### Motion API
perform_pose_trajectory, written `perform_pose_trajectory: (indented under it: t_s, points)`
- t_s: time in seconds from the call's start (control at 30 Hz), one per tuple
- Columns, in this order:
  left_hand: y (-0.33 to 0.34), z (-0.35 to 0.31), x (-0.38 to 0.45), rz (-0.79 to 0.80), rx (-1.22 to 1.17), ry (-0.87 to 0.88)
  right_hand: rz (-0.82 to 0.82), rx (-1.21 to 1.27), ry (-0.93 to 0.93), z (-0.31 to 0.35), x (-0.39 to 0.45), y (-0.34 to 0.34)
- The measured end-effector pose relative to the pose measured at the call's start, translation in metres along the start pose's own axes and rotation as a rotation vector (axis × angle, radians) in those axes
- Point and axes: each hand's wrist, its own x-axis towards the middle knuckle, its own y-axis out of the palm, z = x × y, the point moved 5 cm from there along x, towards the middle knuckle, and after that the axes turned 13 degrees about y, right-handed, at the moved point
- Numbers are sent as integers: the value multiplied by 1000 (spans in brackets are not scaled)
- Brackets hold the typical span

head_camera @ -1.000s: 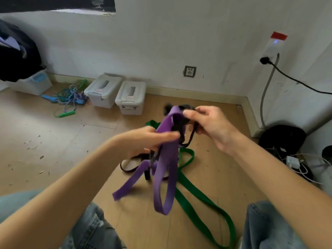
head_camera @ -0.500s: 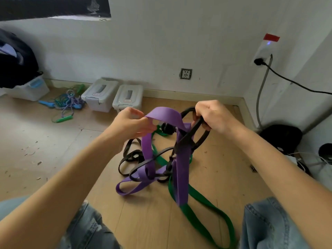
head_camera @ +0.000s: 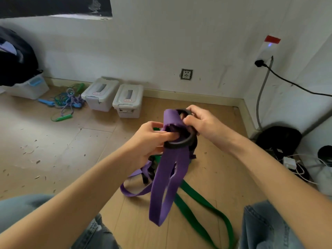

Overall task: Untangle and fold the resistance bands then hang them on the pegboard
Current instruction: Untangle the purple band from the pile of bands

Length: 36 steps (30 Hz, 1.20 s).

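A wide purple resistance band (head_camera: 167,178) hangs in loops from both my hands above the wooden floor. A narrower black band (head_camera: 179,143) circles the purple one just below its top fold. My left hand (head_camera: 149,141) grips the purple band, its fingers pushed into the black loop. My right hand (head_camera: 199,121) pinches the black band beside the purple fold. A green band (head_camera: 201,207) lies on the floor beneath, partly hidden by the purple loops. More black and purple band is tangled under my hands. No pegboard is in view.
Two lidded plastic boxes (head_camera: 115,97) stand by the wall, with tangled skipping ropes (head_camera: 66,103) to their left. A black bag on a box (head_camera: 16,69) sits far left. Cables and chargers (head_camera: 294,162) crowd the right corner. My knees (head_camera: 269,227) frame the bottom.
My hands have come closer together. The black band, stretched out below my right hand half a second ago, is now gathered into a ring round the purple band, whose loops hang longer.
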Motion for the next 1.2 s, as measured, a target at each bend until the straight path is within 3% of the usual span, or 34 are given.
perform_pose_trajectory:
  t_s: [0.1,0.23,0.47,0.53,0.63,0.73,0.87,1.03,1.13,1.2]
  points:
    - [-8,5,5,-174,108,6,-4,-285,50,-6,0,5]
    - [-16,-2,10,-285,-10,45,-62,-420,37,-10,0,12]
    - [-21,-51,11,-240,-50,284,-176,-439,7,-10,9,-14]
    - [-17,-57,7,-226,46,365,-206,-417,-48,-8,8,-13]
    - [-7,-53,6,-162,325,427,-268,-541,-224,2,-3,-7]
    - [-6,-51,8,-64,350,431,-223,-714,-402,9,-11,1]
    - [-3,-49,7,141,439,413,-124,-692,-339,3,-11,3]
    - [-2,-32,9,362,853,347,-297,-858,-234,-10,-2,-10]
    - [-4,-31,12,374,1015,378,-378,-904,-234,-11,0,-10]
    - [-13,-21,13,419,1139,303,-442,-934,-219,-12,1,-19]
